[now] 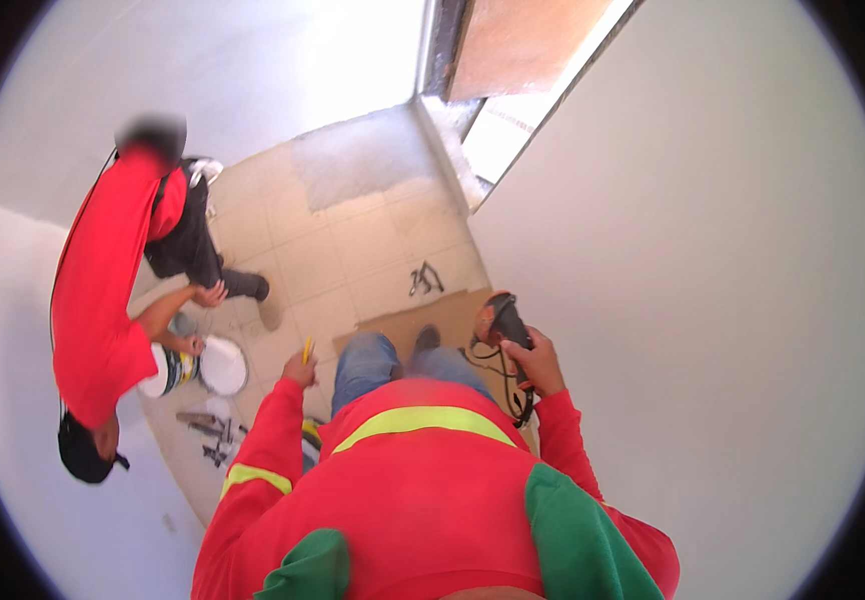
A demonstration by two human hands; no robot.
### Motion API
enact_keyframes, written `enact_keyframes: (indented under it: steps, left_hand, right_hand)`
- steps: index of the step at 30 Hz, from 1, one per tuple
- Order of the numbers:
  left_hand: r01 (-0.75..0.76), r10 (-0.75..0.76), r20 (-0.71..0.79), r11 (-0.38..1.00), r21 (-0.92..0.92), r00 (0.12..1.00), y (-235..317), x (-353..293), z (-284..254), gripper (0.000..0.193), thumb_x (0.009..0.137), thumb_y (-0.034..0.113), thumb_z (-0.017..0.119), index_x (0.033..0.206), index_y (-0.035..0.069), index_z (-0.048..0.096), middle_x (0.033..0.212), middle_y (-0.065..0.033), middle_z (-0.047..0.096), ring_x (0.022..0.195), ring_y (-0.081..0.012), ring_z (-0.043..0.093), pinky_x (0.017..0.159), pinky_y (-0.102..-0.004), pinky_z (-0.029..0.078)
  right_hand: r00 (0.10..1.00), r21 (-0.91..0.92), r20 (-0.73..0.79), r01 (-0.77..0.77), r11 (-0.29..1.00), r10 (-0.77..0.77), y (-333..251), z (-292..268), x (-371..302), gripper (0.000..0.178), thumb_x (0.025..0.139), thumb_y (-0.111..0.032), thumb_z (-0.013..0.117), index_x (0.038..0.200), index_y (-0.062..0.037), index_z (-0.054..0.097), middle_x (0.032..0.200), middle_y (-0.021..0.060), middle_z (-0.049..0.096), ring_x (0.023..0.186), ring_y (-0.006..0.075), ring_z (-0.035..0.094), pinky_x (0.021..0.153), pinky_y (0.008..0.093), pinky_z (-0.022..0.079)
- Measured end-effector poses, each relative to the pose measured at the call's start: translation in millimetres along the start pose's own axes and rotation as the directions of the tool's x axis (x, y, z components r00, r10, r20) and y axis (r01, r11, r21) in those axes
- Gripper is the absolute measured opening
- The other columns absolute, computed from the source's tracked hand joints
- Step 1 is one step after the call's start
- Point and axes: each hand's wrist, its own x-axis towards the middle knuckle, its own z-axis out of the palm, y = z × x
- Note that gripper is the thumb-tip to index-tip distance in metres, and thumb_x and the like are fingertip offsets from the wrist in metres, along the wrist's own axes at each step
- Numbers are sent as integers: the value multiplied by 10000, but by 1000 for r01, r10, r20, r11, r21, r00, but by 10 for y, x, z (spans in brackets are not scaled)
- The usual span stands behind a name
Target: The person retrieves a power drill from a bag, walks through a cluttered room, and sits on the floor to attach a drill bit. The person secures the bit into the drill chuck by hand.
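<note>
My right hand (542,362), to the right of my knees, is closed around the dark grip of an orange and black corded power tool (498,318). Its black cord (517,405) hangs in loops below the hand. A thin yellow stick-like thing (307,350) pokes up from my left hand (299,371), whose fingers are closed on it; its exact kind is too small to make out. Beneath my jeans and shoe lies a flat brown cardboard sheet (407,318).
A person in red (102,290) bends at the left, hands near a bucket (164,372) and a round white container (223,365). Several hand tools (210,428) lie on the tiles nearby. Dark metal tools (425,278) rest ahead. A white wall (712,300) rises at my right, beside a doorway (512,120).
</note>
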Motion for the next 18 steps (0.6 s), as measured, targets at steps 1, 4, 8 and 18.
enact_keyframes:
  steps: [1,4,8,18]
  left_hand:
    - [32,-32,-7,999,-28,999,-73,99,-122,191,952,231,565,935,41,580,594,-98,599,503,-234,656,500,-392,552]
    - [298,-299,15,943,-146,954,-103,436,-656,152,915,174,569,904,24,589,597,-99,582,470,-242,624,452,-406,550]
    - [397,-382,141,911,-108,914,456,1210,-1279,138,920,142,569,916,8,601,603,-101,558,455,-251,618,418,-408,533]
    - [60,-64,34,992,111,997,3700,5083,-3877,205,979,224,576,965,19,582,617,-67,599,460,-199,630,378,-346,468]
  right_hand:
    - [1000,17,11,2,1000,-2,-345,79,277,324,858,-228,737,1075,-9,637,722,6,588,555,92,558,489,263,456]
    - [1000,62,20,-14,998,13,-1334,505,1103,324,866,-223,729,1074,5,630,728,7,585,562,90,554,503,262,456]
    - [1000,69,-18,-3,998,5,-2391,904,2414,313,866,-213,728,1065,8,629,735,9,585,561,87,544,512,261,452]
    - [950,202,-306,-6,979,69,-4575,933,4980,321,851,-197,751,1068,9,636,753,10,590,554,73,554,467,237,437]
